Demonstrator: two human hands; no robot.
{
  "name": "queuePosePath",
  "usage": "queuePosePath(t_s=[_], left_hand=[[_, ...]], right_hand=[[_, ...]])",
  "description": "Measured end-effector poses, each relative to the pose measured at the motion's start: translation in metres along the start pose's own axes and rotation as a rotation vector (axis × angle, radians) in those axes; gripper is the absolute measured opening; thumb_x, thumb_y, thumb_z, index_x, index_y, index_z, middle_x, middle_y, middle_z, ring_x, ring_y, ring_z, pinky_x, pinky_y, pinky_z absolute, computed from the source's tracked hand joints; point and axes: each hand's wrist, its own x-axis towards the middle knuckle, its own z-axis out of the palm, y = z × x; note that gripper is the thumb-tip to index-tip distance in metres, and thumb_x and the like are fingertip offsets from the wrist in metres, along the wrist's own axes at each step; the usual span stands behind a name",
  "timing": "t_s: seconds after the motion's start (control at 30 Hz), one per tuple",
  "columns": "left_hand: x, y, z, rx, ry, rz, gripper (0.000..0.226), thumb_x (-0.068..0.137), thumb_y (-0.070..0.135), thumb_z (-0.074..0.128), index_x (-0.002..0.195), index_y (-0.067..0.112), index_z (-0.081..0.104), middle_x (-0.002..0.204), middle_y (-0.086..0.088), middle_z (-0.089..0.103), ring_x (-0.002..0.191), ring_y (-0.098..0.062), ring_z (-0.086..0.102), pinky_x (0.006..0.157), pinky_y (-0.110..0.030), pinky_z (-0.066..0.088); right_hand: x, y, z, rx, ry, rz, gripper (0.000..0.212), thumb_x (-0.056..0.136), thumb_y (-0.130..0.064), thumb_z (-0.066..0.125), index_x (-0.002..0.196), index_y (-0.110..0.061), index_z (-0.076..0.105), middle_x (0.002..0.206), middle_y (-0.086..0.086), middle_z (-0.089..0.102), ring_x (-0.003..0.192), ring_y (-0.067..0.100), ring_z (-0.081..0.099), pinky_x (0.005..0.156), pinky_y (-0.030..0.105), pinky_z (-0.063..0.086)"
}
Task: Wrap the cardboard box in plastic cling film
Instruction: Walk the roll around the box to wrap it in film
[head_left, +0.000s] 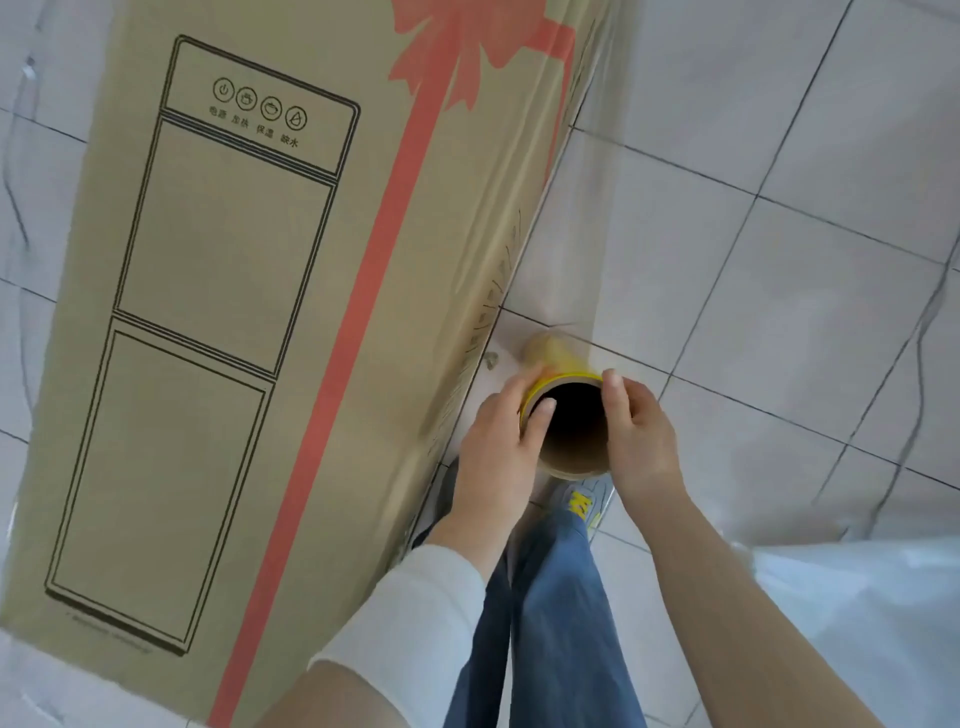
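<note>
Head view: the cardboard box (234, 312) is seen standing on the tiled floor (779, 260), its right edge just beside the cling film roll (566, 375). Open floor is left to the roll's right. The roll's top rim is gripped by the left hand (498, 431) and the right hand (641, 436); the left thumb is hooked into the dark hollow core. Film (576, 218) is stretched from roll to box edge.

Indoor room, type unclear: pale tiled floor (831, 260), appliance carton (208, 312).
</note>
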Motion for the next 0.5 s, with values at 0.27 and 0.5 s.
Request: queuePosePath(t_s=[0.27,0.5], left_hand=[[-0.041,-0.037,-0.006,0.058,-0.055,-0.184,0.025,0.092,0.041,0.045,0.102,0.018,0.048,0.111,-0.004,0.058,0.106,-0.021,0.054,0.083,-0.028,0.041],[-0.025,-0.039,-0.005,0.128,-0.124,0.053,0.042,0.094,0.038,0.043,0.135,0.033,0.034,0.127,0.005,0.052,0.111,-0.014,0.053,0.094,-0.029,0.042]], right_hand=[[-0.006,0.01,0.006,-0.321,-0.223,-0.055,0.067,0.066,-0.05,0.075,0.12,-0.016,0.053,0.124,0.0,0.06,0.114,0.013,0.054,0.087,0.019,0.037],[-0.018,0.036,-0.003,-0.005,-0.18,-0.079,0.049,0.094,-0.038,0.048,0.138,-0.017,0.045,0.139,-0.004,0.048,0.119,0.004,0.045,0.095,0.017,0.031]])
